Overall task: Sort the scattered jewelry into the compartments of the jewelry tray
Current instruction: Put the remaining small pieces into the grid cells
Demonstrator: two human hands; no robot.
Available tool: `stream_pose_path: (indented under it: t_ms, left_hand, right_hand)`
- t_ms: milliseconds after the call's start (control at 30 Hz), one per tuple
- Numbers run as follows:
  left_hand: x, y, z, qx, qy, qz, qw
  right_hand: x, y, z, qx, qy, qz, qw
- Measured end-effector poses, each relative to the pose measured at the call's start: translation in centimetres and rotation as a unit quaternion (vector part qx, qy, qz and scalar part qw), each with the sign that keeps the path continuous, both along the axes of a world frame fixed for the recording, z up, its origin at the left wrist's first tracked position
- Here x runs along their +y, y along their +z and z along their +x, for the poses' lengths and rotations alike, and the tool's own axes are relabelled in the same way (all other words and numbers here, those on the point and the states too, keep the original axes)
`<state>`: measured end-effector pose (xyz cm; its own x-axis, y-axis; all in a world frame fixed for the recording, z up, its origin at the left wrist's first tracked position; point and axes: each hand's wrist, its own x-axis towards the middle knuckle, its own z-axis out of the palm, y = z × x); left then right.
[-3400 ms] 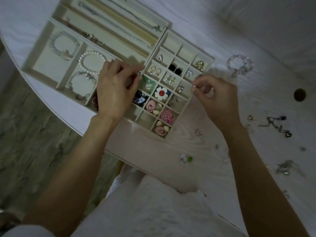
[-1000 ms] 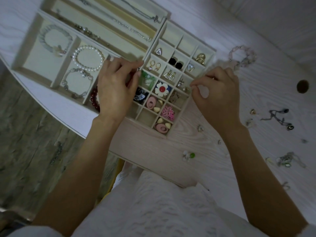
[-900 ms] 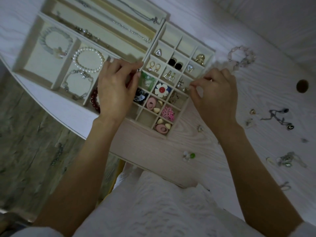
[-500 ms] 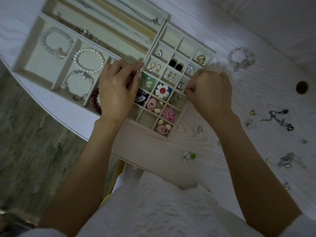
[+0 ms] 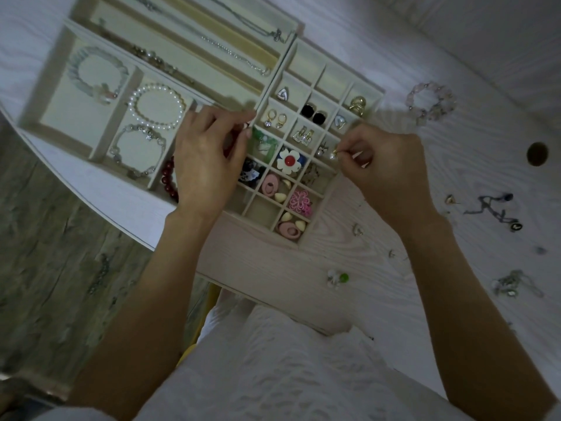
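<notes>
While our right hand (image 5: 391, 171) pinches a small pearl earring (image 5: 334, 154) between thumb and fingertip, it holds it over the right edge of the jewelry tray (image 5: 315, 229), at the compartment already holding a matching earring (image 5: 320, 151). Our left hand (image 5: 206, 159) rests on the tray's middle with curled fingers; whether it grips anything, we cannot tell. Half a second ago the right hand covered that cell; now it sits further right, the earring showing. Open tabletop (image 5: 273, 268) lies along the tray's lower edge, with loose pieces scattered at right, a beaded bracelet (image 5: 431, 101) at upper right. We see no readable writing.
</notes>
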<state>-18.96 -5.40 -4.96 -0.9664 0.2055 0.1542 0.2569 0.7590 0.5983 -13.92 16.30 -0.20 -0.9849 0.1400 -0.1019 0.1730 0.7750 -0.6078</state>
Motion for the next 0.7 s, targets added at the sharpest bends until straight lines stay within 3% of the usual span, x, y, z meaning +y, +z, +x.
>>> stream_pose_path:
  t_ms: [100,500,700]
  left_hand:
    - [-0.1,0.0,-0.1,0.004,-0.005,0.0,1.0]
    - [-0.1,0.0,-0.2,0.003,-0.006,-0.001,1.0]
    - [-0.1,0.0,-0.3,0.007,-0.008,0.002,1.0]
  right_hand:
    - [0.3,-0.2,0.1,-0.018,-0.01,-0.016,1.0]
    - [-0.5,-0.3,0.3,-0.013,0.0,0.106,0.994]
    - [-0.7,-0.6,0.3,-0.011,-0.012,0.097,0.995]
